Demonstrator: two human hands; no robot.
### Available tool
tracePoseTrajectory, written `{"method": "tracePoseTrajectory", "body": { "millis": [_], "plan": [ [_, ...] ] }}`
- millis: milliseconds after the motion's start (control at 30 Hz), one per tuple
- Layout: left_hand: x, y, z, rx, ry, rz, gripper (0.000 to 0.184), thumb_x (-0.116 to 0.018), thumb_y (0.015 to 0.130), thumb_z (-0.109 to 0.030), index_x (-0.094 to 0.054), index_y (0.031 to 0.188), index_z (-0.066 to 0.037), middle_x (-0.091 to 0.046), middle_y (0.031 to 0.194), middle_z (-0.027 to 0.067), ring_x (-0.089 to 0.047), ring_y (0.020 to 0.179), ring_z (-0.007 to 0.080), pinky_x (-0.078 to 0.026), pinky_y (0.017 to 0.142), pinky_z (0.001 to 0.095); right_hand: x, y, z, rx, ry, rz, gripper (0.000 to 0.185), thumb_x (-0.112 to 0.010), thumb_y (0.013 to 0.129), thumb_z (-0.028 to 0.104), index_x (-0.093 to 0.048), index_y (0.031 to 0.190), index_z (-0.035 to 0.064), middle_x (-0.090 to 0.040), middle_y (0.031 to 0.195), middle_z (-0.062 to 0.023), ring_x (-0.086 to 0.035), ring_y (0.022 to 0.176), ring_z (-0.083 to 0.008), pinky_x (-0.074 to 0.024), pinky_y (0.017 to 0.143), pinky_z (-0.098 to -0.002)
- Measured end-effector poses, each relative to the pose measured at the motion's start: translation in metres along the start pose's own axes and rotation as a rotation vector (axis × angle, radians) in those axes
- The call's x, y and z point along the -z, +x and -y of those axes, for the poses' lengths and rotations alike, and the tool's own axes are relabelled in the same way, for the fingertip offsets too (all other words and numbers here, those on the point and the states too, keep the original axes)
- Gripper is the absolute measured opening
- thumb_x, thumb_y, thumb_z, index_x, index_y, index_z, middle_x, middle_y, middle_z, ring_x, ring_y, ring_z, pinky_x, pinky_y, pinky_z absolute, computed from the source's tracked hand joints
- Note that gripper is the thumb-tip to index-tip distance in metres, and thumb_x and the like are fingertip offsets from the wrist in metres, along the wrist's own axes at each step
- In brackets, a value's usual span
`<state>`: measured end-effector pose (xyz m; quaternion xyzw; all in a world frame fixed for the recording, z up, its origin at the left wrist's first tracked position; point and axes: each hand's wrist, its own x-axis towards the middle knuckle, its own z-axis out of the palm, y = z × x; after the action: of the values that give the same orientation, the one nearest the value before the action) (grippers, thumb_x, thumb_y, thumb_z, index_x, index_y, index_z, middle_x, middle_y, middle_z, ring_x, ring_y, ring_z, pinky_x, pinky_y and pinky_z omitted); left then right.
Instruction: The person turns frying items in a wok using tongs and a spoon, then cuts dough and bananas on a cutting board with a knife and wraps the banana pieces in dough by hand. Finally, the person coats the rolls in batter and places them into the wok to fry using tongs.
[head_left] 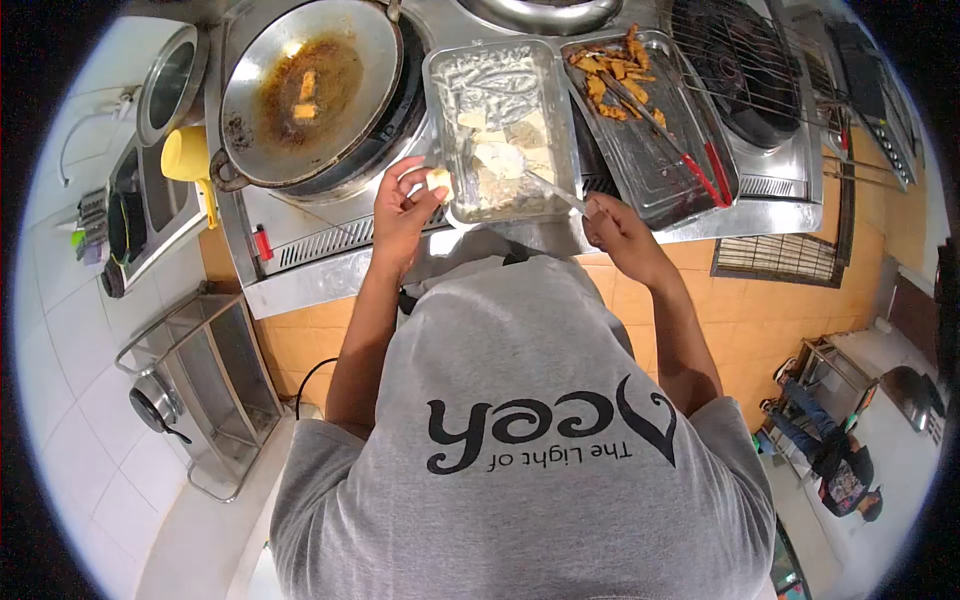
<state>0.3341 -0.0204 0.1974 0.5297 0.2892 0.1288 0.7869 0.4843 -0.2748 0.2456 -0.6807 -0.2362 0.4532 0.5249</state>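
My left hand (402, 208) pinches a small pale piece (438, 180) at the left edge of a metal tray (566, 130). That tray holds white batter and several pale pieces. In my right hand (612, 228) is the handle of a spoon (553, 188), whose bowl end lies in the batter with white batter on it. To the left, a wok (348, 140) on the stove contains browned oil and two golden pieces (305, 97). A second tray (640, 180) on the right holds fried brown pieces (610, 75) and red-handled tongs (690, 170).
A yellow dipper (186, 155) is beside the wok, near a red lighter (263, 243) on the counter edge. A wire grill rack (745, 50) covers the right burner. Another person (835, 460) is at the far right.
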Motion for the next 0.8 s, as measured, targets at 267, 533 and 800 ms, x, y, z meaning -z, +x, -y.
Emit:
{"method": "tracePoseTrajectory", "body": {
  "millis": [267, 533, 800],
  "plan": [
    [-0.005, 0.002, 0.002, -0.097, -0.115, 0.083, 0.051, -0.057, 0.08, 0.01, -0.038, 0.125, -0.003, -0.056, 0.108, 0.0103, -0.06, 0.1, 0.0213, -0.048, 0.081, 0.0266, -0.013, 0.003, 0.042, 0.142, -0.243, -0.033, 0.016, -0.042, 0.09, 0.012, -0.043, 0.079, 0.0001, -0.04, 0.06, -0.0181, -0.042, 0.053, -0.0274, -0.0366, 0.052, -0.0355],
    [0.006, 0.008, -0.011, 0.306, -0.459, 0.081, 0.036, -0.045, 0.093, -0.008, -0.038, 0.129, -0.004, -0.053, 0.119, 0.0143, -0.057, 0.105, 0.0218, -0.05, 0.09, 0.034, -0.02, 0.014, 0.039, 0.092, -0.208, -0.084, 0.016, -0.043, 0.091, 0.012, -0.043, 0.079, 0.0011, -0.04, 0.059, -0.0122, -0.04, 0.052, -0.0222, -0.0345, 0.05, -0.0327],
    [0.008, 0.019, -0.012, 0.494, -0.57, 0.045, 0.035, -0.046, 0.094, -0.013, -0.043, 0.125, 0.001, -0.051, 0.123, 0.016, -0.054, 0.111, 0.0252, -0.048, 0.092, 0.0304, -0.027, 0.012, 0.046, 0.107, -0.203, -0.132, 0.013, -0.044, 0.09, 0.011, -0.043, 0.081, 0.0006, -0.045, 0.06, -0.0198, -0.047, 0.052, -0.0362, -0.0374, 0.05, -0.0375]
  ]
}}
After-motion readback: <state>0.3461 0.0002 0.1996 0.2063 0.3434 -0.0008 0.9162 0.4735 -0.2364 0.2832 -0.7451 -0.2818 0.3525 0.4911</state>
